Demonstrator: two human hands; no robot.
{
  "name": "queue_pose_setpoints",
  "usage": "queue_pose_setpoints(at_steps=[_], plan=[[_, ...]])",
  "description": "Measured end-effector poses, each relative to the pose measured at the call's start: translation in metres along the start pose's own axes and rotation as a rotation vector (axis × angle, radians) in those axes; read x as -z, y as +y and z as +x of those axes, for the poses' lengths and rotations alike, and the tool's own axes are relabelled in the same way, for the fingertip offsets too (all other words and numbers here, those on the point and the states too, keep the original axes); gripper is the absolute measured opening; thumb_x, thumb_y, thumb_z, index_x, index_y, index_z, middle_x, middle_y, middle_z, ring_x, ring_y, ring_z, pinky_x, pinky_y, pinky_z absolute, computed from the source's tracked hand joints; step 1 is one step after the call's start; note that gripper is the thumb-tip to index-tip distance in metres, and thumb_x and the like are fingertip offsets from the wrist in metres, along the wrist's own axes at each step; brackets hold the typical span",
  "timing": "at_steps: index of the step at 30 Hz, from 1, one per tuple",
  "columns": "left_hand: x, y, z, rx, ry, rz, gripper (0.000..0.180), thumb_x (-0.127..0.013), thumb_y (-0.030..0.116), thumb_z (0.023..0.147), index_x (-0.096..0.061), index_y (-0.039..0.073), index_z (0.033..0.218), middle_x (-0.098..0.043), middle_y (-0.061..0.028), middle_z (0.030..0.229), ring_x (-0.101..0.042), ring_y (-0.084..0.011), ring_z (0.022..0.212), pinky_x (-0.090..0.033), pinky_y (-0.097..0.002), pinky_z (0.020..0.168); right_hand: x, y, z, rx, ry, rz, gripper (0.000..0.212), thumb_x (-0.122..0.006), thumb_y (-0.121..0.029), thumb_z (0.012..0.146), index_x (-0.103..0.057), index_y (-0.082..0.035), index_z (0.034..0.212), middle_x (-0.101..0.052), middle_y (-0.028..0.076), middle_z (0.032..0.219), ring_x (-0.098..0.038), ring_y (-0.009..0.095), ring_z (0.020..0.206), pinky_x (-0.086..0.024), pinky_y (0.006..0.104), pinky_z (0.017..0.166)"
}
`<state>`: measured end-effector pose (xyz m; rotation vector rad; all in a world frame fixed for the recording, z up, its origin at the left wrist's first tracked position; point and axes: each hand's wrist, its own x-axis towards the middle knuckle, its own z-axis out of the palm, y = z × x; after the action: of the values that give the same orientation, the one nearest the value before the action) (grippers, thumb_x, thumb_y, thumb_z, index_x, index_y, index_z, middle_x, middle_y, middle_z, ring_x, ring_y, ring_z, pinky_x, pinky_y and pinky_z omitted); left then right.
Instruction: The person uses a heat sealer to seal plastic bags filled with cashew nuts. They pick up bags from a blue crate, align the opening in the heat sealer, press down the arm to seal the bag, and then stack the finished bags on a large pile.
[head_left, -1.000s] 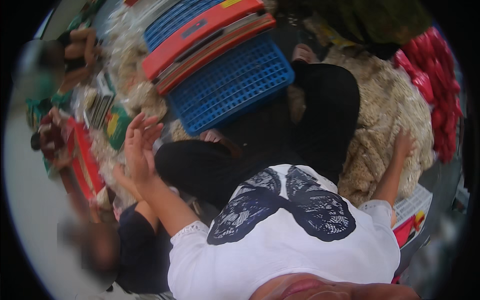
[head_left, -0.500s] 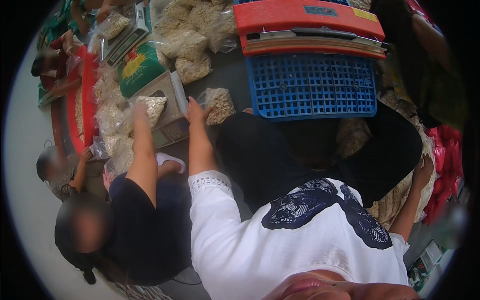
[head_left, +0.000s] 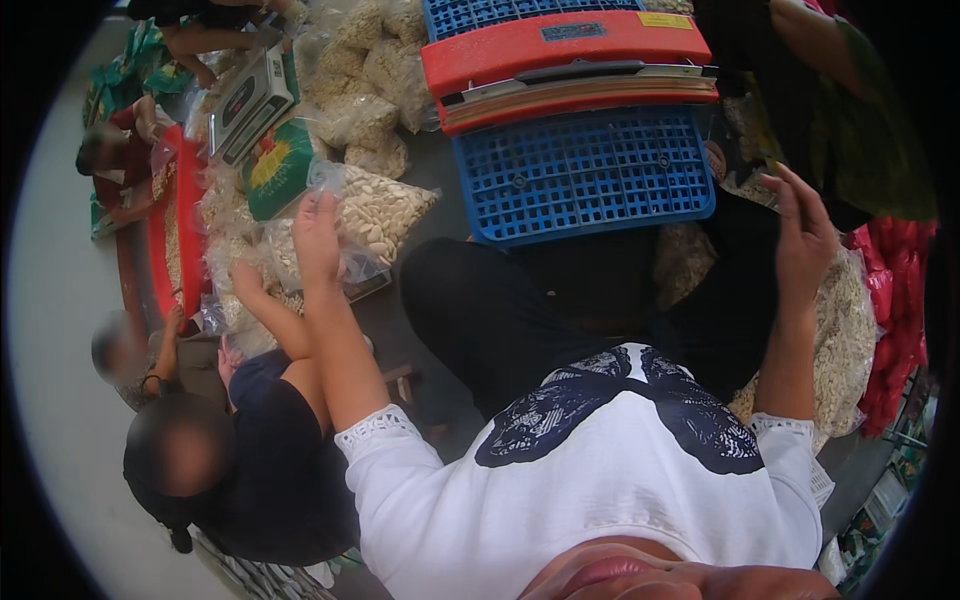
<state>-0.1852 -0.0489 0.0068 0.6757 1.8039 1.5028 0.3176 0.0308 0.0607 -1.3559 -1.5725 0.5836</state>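
My left hand (head_left: 318,245) is closed on a clear plastic bag of pale, flat seeds (head_left: 380,212), raised beside the scale. The bag tilts to the right of my fingers and hides most of the scale. My right hand (head_left: 803,240) is lifted above my knee, beside a large clear sack of the same pale seeds (head_left: 845,320). Its fingers are stretched out and slightly bent, with nothing visible between them. Ahead of me, a red bag sealer (head_left: 570,70) with a black handle sits on an upturned blue plastic crate (head_left: 590,175).
Filled bags (head_left: 365,120) pile up behind the scale, near a green printed bag (head_left: 280,170) and another scale (head_left: 250,105). Co-workers sit at left around a red tray of seeds (head_left: 175,220); one's hand (head_left: 245,280) is near my left forearm. Red packages (head_left: 900,320) lie at right.
My left hand has moved left and taken up a seed bag. My right hand has risen from the large sack. The neighbouring co-worker's arm has drawn back from the scale.
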Motion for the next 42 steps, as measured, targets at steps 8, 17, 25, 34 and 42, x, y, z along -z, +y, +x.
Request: queue_pose_setpoints(at_steps=[8, 17, 25, 34, 42], plan=[[-0.135, 0.107, -0.085, 0.003, -0.341, -0.352, 0.008, -0.060, 0.012, 0.090, -0.054, 0.009, 0.094, -0.047, 0.0064, 0.068, -0.037, -0.0013, 0.049, -0.029, -0.0172, 0.042, -0.162, -0.092, -0.010, 0.412, -0.428, 0.271, 0.035, -0.072, -0.016, 0.075, -0.063, -0.005, 0.107, -0.061, 0.011, 0.107, -0.064, 0.024, 0.078, -0.052, 0.0328, 0.070], [-0.135, 0.016, -0.043, 0.213, -0.223, -0.010, 0.020, -0.068, 0.015, 0.083, -0.048, 0.010, 0.083, -0.059, -0.0025, 0.061, -0.061, -0.0133, 0.051, -0.047, -0.0220, 0.043, -0.114, 0.053, -0.007, -0.041, -0.292, 0.213, 0.013, -0.070, -0.015, 0.080, -0.067, -0.002, 0.079, -0.058, 0.006, 0.068, -0.054, 0.014, 0.061, -0.041, 0.0281, 0.056], [-0.129, 0.058, -0.047, 0.202, -0.307, 0.265, 0.025, -0.069, 0.010, 0.080, -0.048, 0.011, 0.067, -0.053, 0.0006, 0.054, -0.054, -0.0109, 0.043, -0.040, -0.0194, 0.040, -0.122, 0.042, -0.008, -0.014, -0.150, 0.447, 0.020, -0.057, -0.008, 0.091, -0.067, -0.003, 0.107, -0.067, 0.006, 0.096, -0.060, 0.011, 0.080, -0.047, 0.0222, 0.075], [-0.119, 0.047, -0.035, -0.148, -0.143, -0.444, 0.021, -0.063, 0.002, 0.075, -0.054, 0.008, 0.093, -0.058, -0.0077, 0.090, -0.058, -0.0182, 0.088, -0.046, -0.0292, 0.075, -0.130, 0.045, -0.016, -0.184, -0.121, 0.736, 0.021, -0.054, -0.012, 0.094, -0.065, 0.001, 0.106, -0.067, 0.003, 0.090, -0.059, 0.006, 0.082, -0.048, 0.0203, 0.074], [-0.170, -0.034, -0.016, -0.135, -0.575, -0.161, 0.048, -0.065, 0.012, 0.084, -0.048, 0.002, 0.128, -0.057, -0.0106, 0.120, -0.052, -0.0189, 0.112, -0.038, -0.0313, 0.097, -0.150, 0.052, -0.013, -0.115, -0.097, 0.737, 0.019, -0.051, -0.014, 0.096, -0.062, 0.001, 0.103, -0.066, 0.006, 0.093, -0.060, 0.010, 0.086, -0.048, 0.0231, 0.080]])
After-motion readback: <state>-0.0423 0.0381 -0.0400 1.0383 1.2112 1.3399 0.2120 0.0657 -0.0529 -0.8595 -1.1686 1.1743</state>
